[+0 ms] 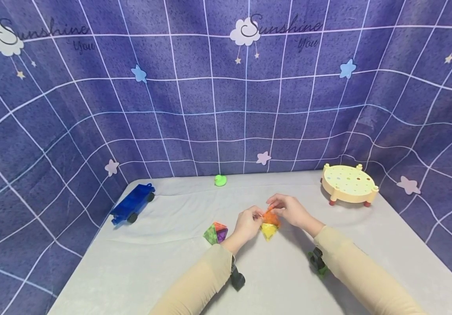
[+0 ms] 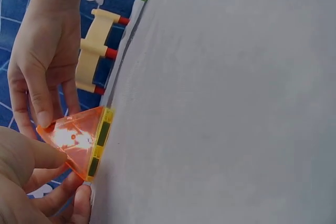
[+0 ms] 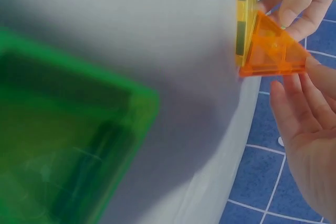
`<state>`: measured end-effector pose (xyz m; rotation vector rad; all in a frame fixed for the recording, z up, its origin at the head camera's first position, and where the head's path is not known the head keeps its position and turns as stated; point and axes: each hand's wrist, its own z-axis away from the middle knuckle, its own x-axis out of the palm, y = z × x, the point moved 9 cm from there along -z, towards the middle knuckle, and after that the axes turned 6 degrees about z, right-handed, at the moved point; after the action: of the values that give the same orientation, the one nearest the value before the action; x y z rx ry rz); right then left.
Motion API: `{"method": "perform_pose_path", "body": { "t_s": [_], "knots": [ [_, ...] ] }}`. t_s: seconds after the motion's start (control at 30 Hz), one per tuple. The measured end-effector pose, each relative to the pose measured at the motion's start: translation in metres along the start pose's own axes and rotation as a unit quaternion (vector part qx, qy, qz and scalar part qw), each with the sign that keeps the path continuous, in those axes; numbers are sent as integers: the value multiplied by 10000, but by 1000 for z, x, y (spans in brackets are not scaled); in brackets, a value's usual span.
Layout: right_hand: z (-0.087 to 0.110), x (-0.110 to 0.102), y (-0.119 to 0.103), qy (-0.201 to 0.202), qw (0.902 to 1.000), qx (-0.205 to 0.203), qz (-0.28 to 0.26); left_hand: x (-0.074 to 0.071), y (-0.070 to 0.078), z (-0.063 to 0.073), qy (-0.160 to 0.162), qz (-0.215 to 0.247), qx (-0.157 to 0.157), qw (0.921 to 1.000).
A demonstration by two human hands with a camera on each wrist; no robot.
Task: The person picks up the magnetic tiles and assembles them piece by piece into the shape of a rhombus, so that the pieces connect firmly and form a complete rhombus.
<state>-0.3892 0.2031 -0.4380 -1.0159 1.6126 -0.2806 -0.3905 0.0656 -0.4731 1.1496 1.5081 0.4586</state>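
Observation:
My left hand (image 1: 249, 223) pinches the left edge of orange triangular magnetic tiles (image 1: 271, 218), which stand raised above the cloth. From the other side, my right hand (image 1: 292, 211) holds the same orange piece near its top between thumb and fingers. A yellow triangular tile (image 1: 269, 232) lies against its base, nearer to me. In the right wrist view, the orange tile (image 3: 275, 48) meets the yellow tile (image 3: 244, 19) along one edge. Left of my left hand sits a group of green, orange and purple tiles (image 1: 215, 233).
A green translucent tile (image 3: 79, 129) is close below my right wrist, partly covered in the head view. A blue toy wagon (image 1: 134, 204) stands at the left, a green duck (image 1: 220, 180) at the back, and a cream pegged toy table (image 1: 349, 183) at the back right.

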Motion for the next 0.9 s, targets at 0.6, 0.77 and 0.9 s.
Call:
{"method": "perform_pose_path", "body": {
  "t_s": [0.6,0.77,0.9],
  "knots": [
    [44,-18,30,-1079,9927,363,410,-1,2,2,-111,-85,79,9999],
    [62,-17,26,-1614,9859,217,384,-2,0,2,-79,-65,-18,9999],
    [80,-16,22,-2011,9789,206,316,0,-2,2,-142,14,-51,9999]
  ]
}}
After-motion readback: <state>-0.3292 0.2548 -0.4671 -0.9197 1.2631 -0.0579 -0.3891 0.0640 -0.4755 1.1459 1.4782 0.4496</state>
